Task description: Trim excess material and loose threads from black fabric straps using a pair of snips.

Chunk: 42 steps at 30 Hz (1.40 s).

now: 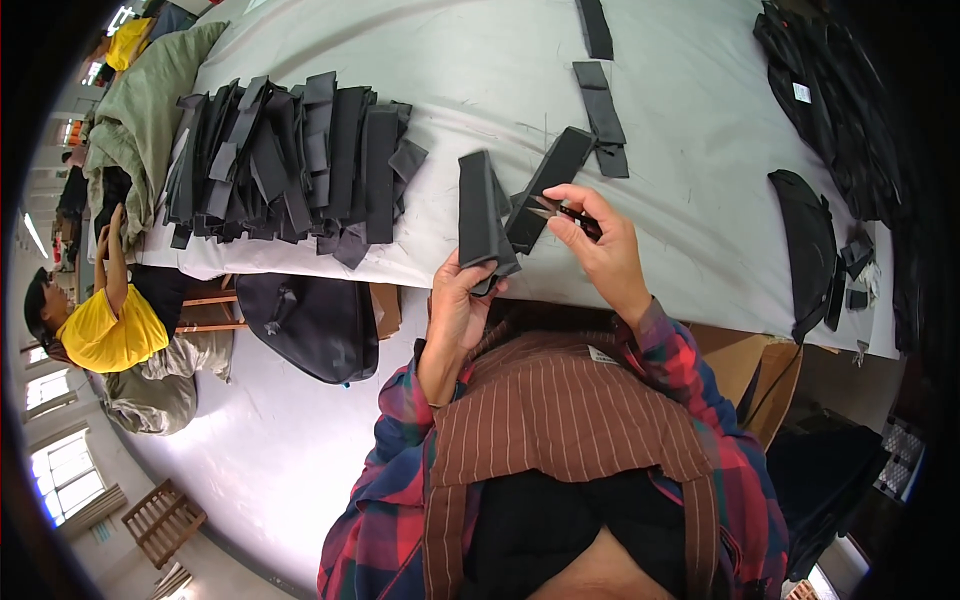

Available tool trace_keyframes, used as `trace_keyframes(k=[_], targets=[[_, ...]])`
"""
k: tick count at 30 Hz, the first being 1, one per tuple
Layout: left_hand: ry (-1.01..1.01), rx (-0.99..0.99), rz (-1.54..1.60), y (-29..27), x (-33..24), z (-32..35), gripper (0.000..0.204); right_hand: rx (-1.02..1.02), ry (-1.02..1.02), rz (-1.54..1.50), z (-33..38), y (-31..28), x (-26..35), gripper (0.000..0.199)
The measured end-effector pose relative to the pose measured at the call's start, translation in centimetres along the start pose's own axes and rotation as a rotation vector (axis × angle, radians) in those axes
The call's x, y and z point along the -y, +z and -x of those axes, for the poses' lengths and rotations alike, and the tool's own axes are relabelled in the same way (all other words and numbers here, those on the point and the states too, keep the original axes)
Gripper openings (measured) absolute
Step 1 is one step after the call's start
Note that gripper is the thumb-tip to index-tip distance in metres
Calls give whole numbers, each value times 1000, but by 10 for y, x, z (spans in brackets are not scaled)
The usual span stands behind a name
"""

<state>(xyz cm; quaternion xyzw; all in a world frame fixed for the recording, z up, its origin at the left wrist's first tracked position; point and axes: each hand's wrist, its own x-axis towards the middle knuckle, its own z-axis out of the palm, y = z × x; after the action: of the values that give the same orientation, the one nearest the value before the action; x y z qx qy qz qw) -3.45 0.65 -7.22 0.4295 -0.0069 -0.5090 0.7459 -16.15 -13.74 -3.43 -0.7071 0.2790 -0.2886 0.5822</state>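
Note:
My left hand (462, 300) is closed around the lower end of a folded black fabric strip (477, 205), which stands up from the fingers at the table's near edge. In my right hand (600, 245) is a small pair of black-handled thread snips (577, 220), their metal tips pointing left. Beneath the tips lies another black strip (562, 160), slanting up to the right. Its far end meets further dark strips (600, 105) that run in a line away from me. How the strips join near my left hand is hard to make out.
A thick row of black strips (340, 150) lies on the white-covered table (470, 80) at left. Black garments (830, 110) and a curved black piece (803, 240) are at right. A black bag (310, 325) hangs below the edge. Far left, a person in yellow (115, 330) handles grey-green fabric (150, 110).

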Motion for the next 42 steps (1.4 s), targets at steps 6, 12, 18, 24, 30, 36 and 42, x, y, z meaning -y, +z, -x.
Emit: trace_keyframes(k=[6,12,18,24,30,36,42], targets=[[-21,9,-91,1,-3,0,29,46,32,45,0,2,-8,20],[-37,37,14,6,-5,4,37,81,53,54,0,4,-12,20],[33,119,-135,4,2,-1,39,138,107,26,-3,6,-7,24],[83,85,-124,8,-7,-4,29,159,73,-47,2,7,-13,26],[47,211,-14,5,-6,-4,29,213,-100,74,5,9,1,25],[-42,176,14,20,-23,4,38,135,-178,195,11,9,-3,30],[-172,223,-150,5,-25,-22,44,227,-214,48,13,10,-5,21]])
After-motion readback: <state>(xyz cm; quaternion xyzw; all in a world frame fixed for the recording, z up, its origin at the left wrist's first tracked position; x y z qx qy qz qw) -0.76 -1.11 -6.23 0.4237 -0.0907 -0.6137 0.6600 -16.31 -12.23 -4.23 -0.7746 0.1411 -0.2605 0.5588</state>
